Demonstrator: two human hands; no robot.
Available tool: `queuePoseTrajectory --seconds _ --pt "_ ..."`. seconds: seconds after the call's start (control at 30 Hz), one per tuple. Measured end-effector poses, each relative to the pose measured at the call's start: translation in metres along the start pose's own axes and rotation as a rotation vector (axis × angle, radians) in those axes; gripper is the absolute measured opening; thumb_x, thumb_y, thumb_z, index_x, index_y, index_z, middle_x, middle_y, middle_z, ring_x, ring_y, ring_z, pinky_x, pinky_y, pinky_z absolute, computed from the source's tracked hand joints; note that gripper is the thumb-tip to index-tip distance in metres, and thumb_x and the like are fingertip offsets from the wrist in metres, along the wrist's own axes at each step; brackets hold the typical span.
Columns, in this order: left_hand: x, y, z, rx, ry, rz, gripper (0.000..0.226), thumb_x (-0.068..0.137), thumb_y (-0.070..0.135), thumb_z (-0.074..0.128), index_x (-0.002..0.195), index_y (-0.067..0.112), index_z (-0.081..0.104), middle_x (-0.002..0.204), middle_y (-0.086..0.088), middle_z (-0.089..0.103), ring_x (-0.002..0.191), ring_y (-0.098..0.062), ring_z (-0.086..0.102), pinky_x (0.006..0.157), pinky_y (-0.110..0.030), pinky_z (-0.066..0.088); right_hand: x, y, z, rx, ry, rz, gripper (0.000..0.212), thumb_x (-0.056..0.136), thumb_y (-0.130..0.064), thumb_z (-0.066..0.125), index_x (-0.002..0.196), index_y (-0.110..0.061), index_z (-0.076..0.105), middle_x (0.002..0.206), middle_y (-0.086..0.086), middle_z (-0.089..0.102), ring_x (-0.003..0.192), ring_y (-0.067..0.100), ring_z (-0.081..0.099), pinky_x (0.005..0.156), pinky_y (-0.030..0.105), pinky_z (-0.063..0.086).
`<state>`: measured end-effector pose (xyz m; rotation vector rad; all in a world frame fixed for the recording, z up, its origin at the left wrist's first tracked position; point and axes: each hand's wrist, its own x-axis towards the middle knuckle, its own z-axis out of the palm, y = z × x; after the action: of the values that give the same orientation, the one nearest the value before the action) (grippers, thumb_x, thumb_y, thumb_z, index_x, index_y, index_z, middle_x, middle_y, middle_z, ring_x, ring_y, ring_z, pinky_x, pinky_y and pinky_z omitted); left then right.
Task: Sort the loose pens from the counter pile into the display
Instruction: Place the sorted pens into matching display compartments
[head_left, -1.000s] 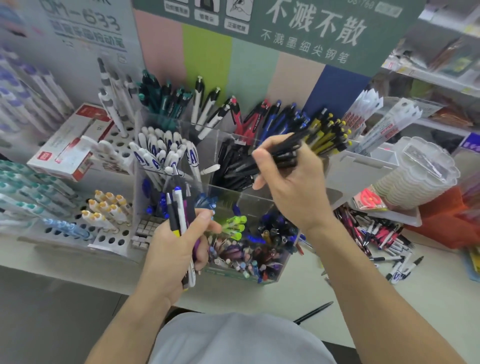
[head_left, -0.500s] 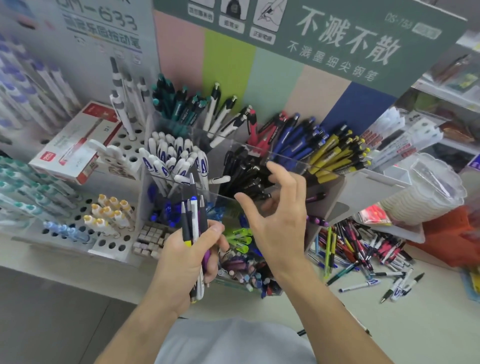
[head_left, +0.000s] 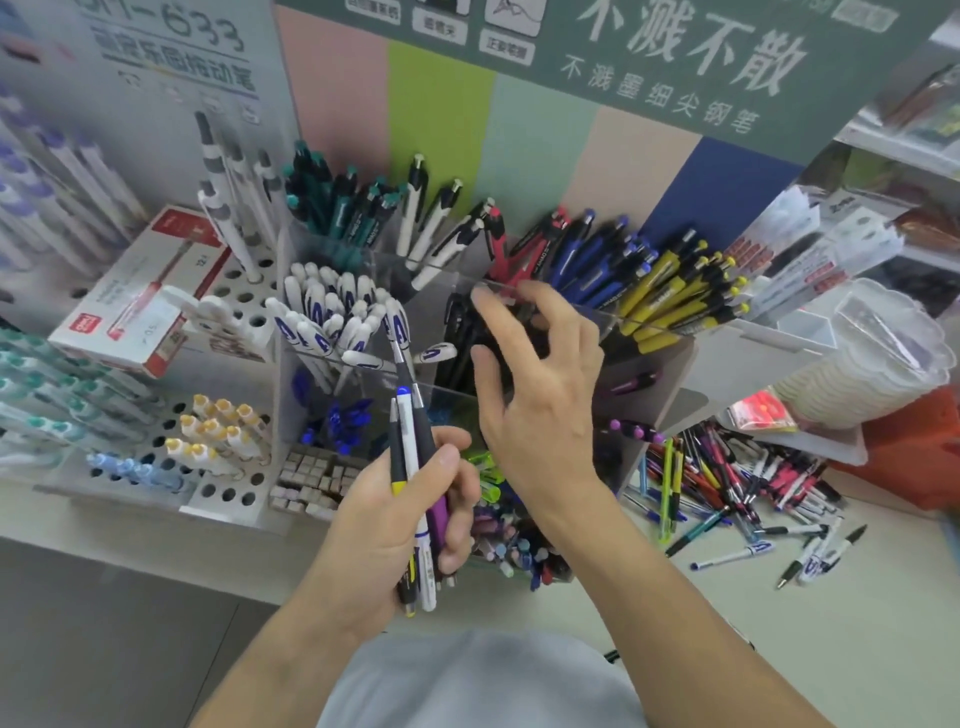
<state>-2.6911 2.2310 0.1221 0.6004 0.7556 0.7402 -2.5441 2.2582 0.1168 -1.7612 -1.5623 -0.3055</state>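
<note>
My left hand (head_left: 405, 525) grips a small bunch of pens (head_left: 415, 467) upright: a black and yellow one, a white one and a purple one. My right hand (head_left: 540, 384) hovers empty with spread, loosely bent fingers in front of the clear display's (head_left: 649, 364) compartment of black pens (head_left: 462, 338). The loose pile of pens (head_left: 737, 483) lies on the counter to the right of the display. Other compartments hold white pens (head_left: 337, 317), blue pens (head_left: 597, 260) and yellow pens (head_left: 675, 296).
A white peg rack (head_left: 228, 488) with capped pens stands at the left, a red and white box (head_left: 140, 291) behind it. Stacked clear lids (head_left: 872, 353) sit on a shelf at the right. A front bin (head_left: 514, 540) holds mixed small pens.
My right hand put the black pens into the display compartment and let go, then drew back a little with open fingers. The camera view shifted so the loose pile came into sight.
</note>
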Motion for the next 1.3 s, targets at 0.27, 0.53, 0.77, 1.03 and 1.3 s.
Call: queuePoseTrajectory --seconds 0.27,0.53,0.77,1.03,1.3 --pt "-0.008 0.000 0.007 -0.126 -0.139 -0.155 0.030 0.086 0.021 0.061 0.106 0.001 0.071 0.079 -0.018 0.058 0.060 -0.024 0.056 0.052 -0.032 0.051 -0.008 0.007 -0.048 0.409 -0.045 0.043 0.025 0.100 -0.021 0.058 0.115 -0.006 0.071 0.102 0.007 0.063 0.092 0.017 0.060 0.081 0.025 0.047" --pt "-0.015 -0.007 0.022 0.103 -0.254 -0.237 0.023 0.094 0.020 0.061 0.093 0.003 0.077 0.082 -0.033 0.068 0.066 -0.037 0.070 0.059 -0.040 0.060 -0.032 0.013 -0.086 0.882 -0.671 0.700 0.011 0.095 -0.022 0.069 0.100 -0.016 0.076 0.070 0.011 0.067 0.058 0.021 0.061 0.055 0.031 0.050" --pt "-0.012 -0.017 0.028 0.120 -0.435 -0.381 0.028 0.094 0.025 0.057 0.111 0.010 0.074 0.106 -0.028 0.070 0.080 -0.038 0.072 0.067 -0.043 0.061 -0.035 0.030 -0.097 0.860 -0.747 0.717 0.018 0.093 -0.031 0.070 0.110 -0.026 0.072 0.094 0.008 0.075 0.090 0.034 0.071 0.077 0.044 0.063" --pt "-0.008 -0.025 0.041 0.108 -0.113 -0.199 0.045 0.094 0.029 0.046 0.128 0.003 0.059 0.116 -0.020 0.072 0.107 -0.034 0.070 0.088 -0.039 0.059 -0.039 0.043 -0.113 1.012 -0.363 0.843 0.018 0.102 -0.030 0.053 0.100 -0.014 0.060 0.083 0.008 0.068 0.087 0.036 0.070 0.083 0.048 0.060" --pt "-0.004 -0.036 0.048 0.165 -0.063 -0.076 0.043 0.094 0.030 0.044 0.131 0.018 0.061 0.125 -0.005 0.070 0.115 -0.022 0.065 0.090 -0.035 0.055 -0.077 0.019 -0.091 0.875 -0.723 0.730 0.014 0.103 -0.029 0.054 0.114 -0.036 0.060 0.093 -0.012 0.069 0.084 0.006 0.066 0.080 0.031 0.054"
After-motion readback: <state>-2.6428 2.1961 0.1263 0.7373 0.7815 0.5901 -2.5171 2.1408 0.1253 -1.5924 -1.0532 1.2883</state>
